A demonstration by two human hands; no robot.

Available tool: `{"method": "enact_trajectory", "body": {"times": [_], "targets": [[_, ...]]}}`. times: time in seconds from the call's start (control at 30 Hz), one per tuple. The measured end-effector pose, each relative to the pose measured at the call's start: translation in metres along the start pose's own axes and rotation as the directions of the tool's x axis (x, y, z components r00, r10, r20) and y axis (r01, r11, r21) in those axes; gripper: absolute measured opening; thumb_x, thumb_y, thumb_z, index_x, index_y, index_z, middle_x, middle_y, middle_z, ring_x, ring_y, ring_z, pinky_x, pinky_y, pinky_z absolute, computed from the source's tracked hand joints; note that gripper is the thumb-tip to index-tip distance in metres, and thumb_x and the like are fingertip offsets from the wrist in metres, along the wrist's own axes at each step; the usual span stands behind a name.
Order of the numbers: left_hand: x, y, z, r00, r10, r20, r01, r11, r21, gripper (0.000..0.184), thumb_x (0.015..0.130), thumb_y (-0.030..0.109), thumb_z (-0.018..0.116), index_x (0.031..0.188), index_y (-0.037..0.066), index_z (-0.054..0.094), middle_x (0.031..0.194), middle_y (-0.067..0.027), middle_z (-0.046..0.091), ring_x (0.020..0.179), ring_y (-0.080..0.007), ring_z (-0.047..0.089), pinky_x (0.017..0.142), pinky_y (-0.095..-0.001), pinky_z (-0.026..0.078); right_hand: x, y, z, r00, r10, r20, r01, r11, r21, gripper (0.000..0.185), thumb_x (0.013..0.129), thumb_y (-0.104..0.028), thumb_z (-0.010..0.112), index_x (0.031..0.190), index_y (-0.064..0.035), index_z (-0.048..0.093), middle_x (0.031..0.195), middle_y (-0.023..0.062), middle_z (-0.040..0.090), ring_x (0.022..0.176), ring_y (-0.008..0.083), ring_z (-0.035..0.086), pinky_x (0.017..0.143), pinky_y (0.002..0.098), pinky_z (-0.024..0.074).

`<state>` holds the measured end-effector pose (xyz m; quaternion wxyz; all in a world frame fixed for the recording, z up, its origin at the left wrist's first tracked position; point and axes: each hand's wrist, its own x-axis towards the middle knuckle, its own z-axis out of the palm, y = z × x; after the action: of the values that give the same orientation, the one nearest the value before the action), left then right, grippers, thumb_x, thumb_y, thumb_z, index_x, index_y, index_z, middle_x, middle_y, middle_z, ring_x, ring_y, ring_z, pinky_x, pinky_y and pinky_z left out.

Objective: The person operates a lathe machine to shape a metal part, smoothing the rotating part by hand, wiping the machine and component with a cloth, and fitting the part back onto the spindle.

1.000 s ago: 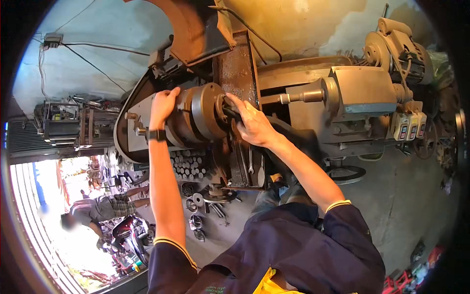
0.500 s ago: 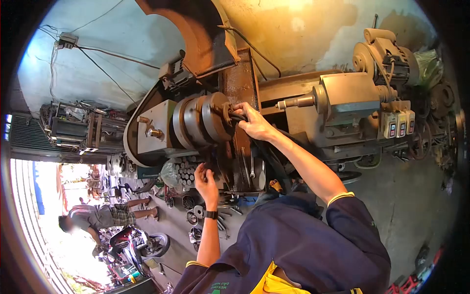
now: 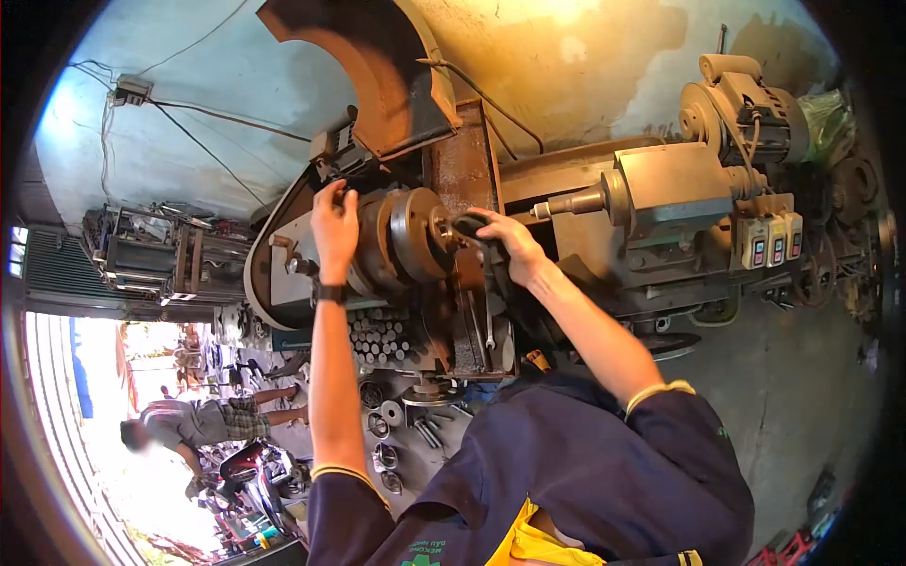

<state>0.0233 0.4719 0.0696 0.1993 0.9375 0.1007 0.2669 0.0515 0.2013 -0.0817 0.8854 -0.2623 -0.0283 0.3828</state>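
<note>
My right hand (image 3: 514, 247) grips a dark, rounded part (image 3: 468, 224) between thumb and fingers. That part sits just off the end of the machine's round metal wheels (image 3: 415, 236), whose hub faces it. Raised in front of the grey machine housing (image 3: 288, 269) is my left hand (image 3: 335, 226), a dark band on its wrist. Its thumb and fingers are apart, with nothing visible between them. Its fingertips are near a small dark motor-like unit (image 3: 332, 149); whether they touch it I cannot tell.
A curved rusty guard (image 3: 415, 94) rises above the wheels. To the right stand a spindle (image 3: 571, 203), a motor (image 3: 755, 118) and switch boxes (image 3: 776, 236). Wrenches (image 3: 481, 325) and stacked metal rods (image 3: 377, 340) lie below. Another person (image 3: 193, 420) bends by a motorbike at left.
My left hand has moved up from below the wheels to beside the housing. My right hand has drawn slightly right and down, bringing the dark part away from the hub.
</note>
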Motion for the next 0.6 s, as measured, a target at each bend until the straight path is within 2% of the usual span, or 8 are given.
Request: {"method": "enact_trajectory", "body": {"times": [0.07, 0.1, 0.17, 0.2, 0.3, 0.4, 0.5, 0.6], "targets": [[0.025, -0.035, 0.016, 0.952, -0.118, 0.282, 0.135, 0.99, -0.043, 0.04, 0.092, 0.028, 0.068, 0.117, -0.004, 0.066, 0.11, -0.0202, 0.071, 0.103, -0.0292, 0.068, 0.089, -0.035, 0.052, -0.016, -0.004, 0.016, 0.961, -0.168, -0.22, 0.143, 0.982, -0.127, 0.027, 0.085, -0.012, 0.074, 0.109, -0.0045, 0.063, 0.091, 0.0032, 0.066, 0.071, 0.0099, 0.058, 0.064, 0.0264, 0.05], [0.034, -0.037, 0.016, 0.896, -0.203, 0.394, 0.179, 0.979, 0.099, 0.048, 0.091, 0.036, 0.067, 0.118, -0.004, 0.067, 0.111, -0.0226, 0.071, 0.106, -0.0306, 0.068, 0.092, -0.0368, 0.051, -0.011, 0.005, 0.003, 0.96, -0.161, -0.227, 0.136, 0.983, -0.12, 0.027, 0.085, -0.012, 0.074, 0.109, -0.0045, 0.063, 0.091, 0.0032, 0.066, 0.071, 0.0099, 0.058, 0.064, 0.0264, 0.05], [0.043, -0.039, 0.018, 0.825, -0.32, 0.465, 0.255, 0.946, 0.2, 0.051, 0.091, 0.039, 0.067, 0.117, -0.004, 0.067, 0.112, -0.023, 0.07, 0.107, -0.0312, 0.068, 0.092, -0.0377, 0.05, 0.0, 0.01, -0.014, 0.904, -0.391, -0.171, 0.162, 0.685, -0.71, 0.024, 0.085, -0.011, 0.077, 0.102, -0.0051, 0.061, 0.091, 0.0032, 0.066, 0.073, 0.0069, 0.058, 0.065, 0.024, 0.0482], [0.046, -0.04, 0.021, 0.74, -0.436, 0.512, 0.32, 0.898, 0.302, 0.054, 0.09, 0.043, 0.066, 0.117, -0.004, 0.068, 0.113, -0.0234, 0.07, 0.107, -0.0319, 0.067, 0.093, -0.0385, 0.05, -0.004, 0.008, -0.01, 0.894, -0.424, -0.145, 0.146, 0.581, -0.801, 0.029, 0.085, -0.008, 0.075, 0.11, -0.0037, 0.062, 0.095, 0.0049, 0.067, 0.082, 0.0078, 0.061, 0.071, 0.025, 0.0497], [0.043, -0.032, 0.019, 0.732, -0.516, 0.445, 0.373, 0.85, 0.371, 0.058, 0.089, 0.048, 0.065, 0.113, -0.005, 0.069, 0.112, -0.0244, 0.07, 0.108, -0.0345, 0.067, 0.093, -0.0398, 0.05, -0.007, 0.008, 0.006, 0.878, -0.467, 0.108, 0.401, 0.593, -0.698, 0.061, 0.085, -0.003, 0.067, 0.142, -0.0075, 0.047, 0.114, 0.016, 0.068, 0.106, 0.0195, 0.065, 0.092, 0.0323, 0.0502], [0.026, -0.029, 0.016, 0.763, -0.548, 0.344, 0.434, 0.828, 0.355, 0.057, 0.088, 0.047, 0.065, 0.11, -0.005, 0.071, 0.107, -0.0265, 0.07, 0.106, -0.0378, 0.067, 0.092, -0.0408, 0.05, 0.0, 0.013, 0.013, 0.861, -0.433, 0.267, 0.431, 0.341, -0.835, 0.078, 0.079, 0.008, 0.057, 0.15, -0.01, 0.032, 0.122, 0.0243, 0.063, 0.115, 0.032, 0.064, 0.099, 0.0365, 0.0485], [0.004, -0.011, 0.006, 0.907, -0.379, 0.181, 0.335, 0.913, 0.233, 0.053, 0.089, 0.045, 0.064, 0.109, -0.004, 0.071, 0.101, -0.0302, 0.069, 0.102, -0.0432, 0.066, 0.089, -0.0429, 0.05, 0.011, 0.015, 0.013, 0.809, -0.428, 0.402, 0.481, 0.092, -0.872, 0.077, 0.079, 0.008, 0.055, 0.15, -0.0092, 0.032, 0.124, 0.0248, 0.06, 0.117, 0.0361, 0.062, 0.099, 0.0398, 0.0491], [-0.017, -0.003, 0.002, 0.951, -0.305, 0.049, 0.29, 0.936, 0.199, 0.053, 0.09, 0.044, 0.065, 0.11, -0.005, 0.07, 0.101, -0.0302, 0.068, 0.102, -0.0446, 0.065, 0.089, -0.0435, 0.05, 0.013, 0.015, 0.017, 0.851, -0.382, 0.36, 0.459, 0.209, -0.863, 0.068, 0.079, 0.006, 0.053, 0.144, -0.0064, 0.036, 0.125, 0.025, 0.059, 0.116, 0.0389, 0.061, 0.099, 0.0431, 0.0484]]}}
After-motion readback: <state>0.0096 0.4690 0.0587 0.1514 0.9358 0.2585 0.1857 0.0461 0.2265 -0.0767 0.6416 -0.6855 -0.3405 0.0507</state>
